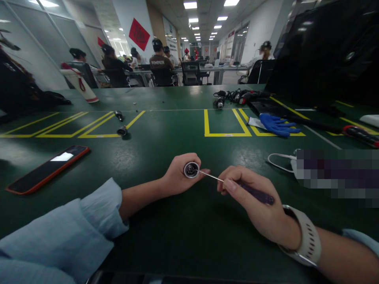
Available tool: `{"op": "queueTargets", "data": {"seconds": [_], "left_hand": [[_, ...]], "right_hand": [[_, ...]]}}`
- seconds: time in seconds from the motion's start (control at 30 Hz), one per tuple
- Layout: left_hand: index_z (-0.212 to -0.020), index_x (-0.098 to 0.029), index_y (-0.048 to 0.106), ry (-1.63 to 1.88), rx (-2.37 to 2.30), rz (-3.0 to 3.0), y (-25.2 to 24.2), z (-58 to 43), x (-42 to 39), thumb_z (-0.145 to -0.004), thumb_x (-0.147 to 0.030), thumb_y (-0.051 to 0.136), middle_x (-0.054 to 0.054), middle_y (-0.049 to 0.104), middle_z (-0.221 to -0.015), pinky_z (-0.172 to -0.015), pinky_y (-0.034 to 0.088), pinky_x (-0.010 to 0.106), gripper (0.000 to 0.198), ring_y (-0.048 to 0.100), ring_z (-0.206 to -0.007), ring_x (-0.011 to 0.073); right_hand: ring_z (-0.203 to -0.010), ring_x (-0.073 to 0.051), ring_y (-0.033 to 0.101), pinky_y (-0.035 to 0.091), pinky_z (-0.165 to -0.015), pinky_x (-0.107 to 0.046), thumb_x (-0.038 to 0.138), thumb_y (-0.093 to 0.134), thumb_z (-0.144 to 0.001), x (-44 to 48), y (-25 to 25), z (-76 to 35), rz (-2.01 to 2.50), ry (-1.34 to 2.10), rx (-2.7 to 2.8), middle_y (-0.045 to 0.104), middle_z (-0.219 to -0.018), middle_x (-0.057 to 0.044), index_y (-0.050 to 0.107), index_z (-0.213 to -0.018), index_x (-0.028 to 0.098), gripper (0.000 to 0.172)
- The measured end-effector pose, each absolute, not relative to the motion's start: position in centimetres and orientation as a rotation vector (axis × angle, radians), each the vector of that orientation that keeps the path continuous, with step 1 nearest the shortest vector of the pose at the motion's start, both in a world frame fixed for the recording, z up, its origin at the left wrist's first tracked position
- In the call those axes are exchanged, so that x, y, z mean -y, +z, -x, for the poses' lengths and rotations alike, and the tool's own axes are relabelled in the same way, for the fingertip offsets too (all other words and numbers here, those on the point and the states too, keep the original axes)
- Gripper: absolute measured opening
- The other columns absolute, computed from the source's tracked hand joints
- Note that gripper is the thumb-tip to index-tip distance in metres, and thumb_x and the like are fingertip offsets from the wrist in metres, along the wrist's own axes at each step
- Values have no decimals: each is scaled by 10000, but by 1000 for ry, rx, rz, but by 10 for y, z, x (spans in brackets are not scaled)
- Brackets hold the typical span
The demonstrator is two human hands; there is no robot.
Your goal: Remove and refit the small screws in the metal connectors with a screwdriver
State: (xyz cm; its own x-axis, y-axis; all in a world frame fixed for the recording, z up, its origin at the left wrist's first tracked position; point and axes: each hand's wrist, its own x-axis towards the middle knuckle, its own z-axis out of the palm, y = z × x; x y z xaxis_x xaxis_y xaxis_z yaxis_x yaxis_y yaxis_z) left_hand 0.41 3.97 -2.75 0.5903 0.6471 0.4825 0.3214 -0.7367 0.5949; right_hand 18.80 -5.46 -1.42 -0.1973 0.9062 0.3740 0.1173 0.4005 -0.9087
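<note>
Left hand [180, 175] grips a round metal housing [191, 163] containing a dark core [190, 169]; right hand [256, 201] pinches a screwdriver [257, 193], tip at the housing's 3 o'clock.

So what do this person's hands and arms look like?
The left hand and right hand are bare. The left sleeve and right sleeve are light blue, the left one loose and creased. A pale wrist strap with oval holes is worn on the right.
</note>
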Motion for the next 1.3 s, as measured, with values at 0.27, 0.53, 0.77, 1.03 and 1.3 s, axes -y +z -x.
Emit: {"op": "queueTargets", "data": {"seconds": [0.27, 0.53, 0.77, 1.03, 1.3], "left_hand": [[-624, -164, 465, 1018, -786, -2349, -29, -7, -40, -743, -251, 654, -46, 477, -586, -499, 357, 197, 240, 440, -523, 75], [-645, -165, 481, 1096, -863, -2274, -31, -7, -41, -747, -271, 652, -47, 482, -595, -500, 363, 200, 225, 437, -523, 76], [-651, -169, 490, 1232, -946, -2177, -33, -8, -43, -725, -259, 668, -46, 487, -615, -508, 379, 202, 213, 449, -543, 80], [-693, -171, 506, 1100, -941, -2232, -33, -11, -42, -716, -268, 660, -33, 529, -654, -537, 397, 227, 184, 491, -574, 101], [-821, -178, 502, 1062, -1012, -2253, -37, -8, -51, -667, -153, 611, -21, 579, -766, -621, 445, 271, 190, 545, -670, 133]], "right_hand": [[-748, -159, 540, 447, -684, -315, 142, 468, -891, 53, -11, -184, 839, 631, 1931, 583, -797, -60, 563, -824, 139, 116], [-801, -203, 511, 427, -651, -338, 64, 435, -854, 53, -8, -183, 912, 260, 2396, 599, -919, -108, 595, -904, 123, 178], [-730, -179, 578, 452, -639, -321, 138, 448, -901, 53, -9, -194, 793, 123, 2271, 658, -845, -83, 565, -1017, 133, 166], [-964, -199, 581, 481, -829, -358, 170, 546, -862, 40, -17, -184, 969, 203, 1978, 621, -1033, -89, 507, -963, 190, 110], [-879, -195, 568, 488, -766, -358, 175, 594, -796, 0, -21, -159, 1011, 322, 1969, 585, -980, -72, 480, -929, 193, 176]]}}
